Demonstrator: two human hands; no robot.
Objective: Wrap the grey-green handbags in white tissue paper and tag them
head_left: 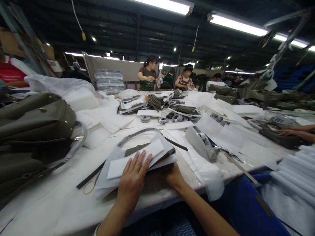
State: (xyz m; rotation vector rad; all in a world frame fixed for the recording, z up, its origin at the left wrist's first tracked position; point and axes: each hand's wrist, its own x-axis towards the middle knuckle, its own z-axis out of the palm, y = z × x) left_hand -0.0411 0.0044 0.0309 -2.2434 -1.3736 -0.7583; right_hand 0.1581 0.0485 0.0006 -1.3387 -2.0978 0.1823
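Observation:
In front of me lies a flattened dark olive bag (137,149), partly wrapped in white sheets, with a plastic-covered loop handle (140,131) arching behind it. A folded white foam sheet (155,149) rests on top. My left hand (135,167) presses flat on this sheet, fingers stretched out. At the bag's near right edge, my right hand (173,177) reaches beneath it, its fingers hidden. A dark strap (91,175) sticks out on the left, beside a yellowish ring (88,187). Another dark strap end (180,145) extends to the right.
Large olive bags (36,121) crowd the left. A grey-wrapped piece (201,144) and white sheets lie right of my work. Further back are wrapped bags (157,101) and coiled straps (145,119). A blue bin (251,206) stands below the edge. Co-workers (148,75) stand across the table.

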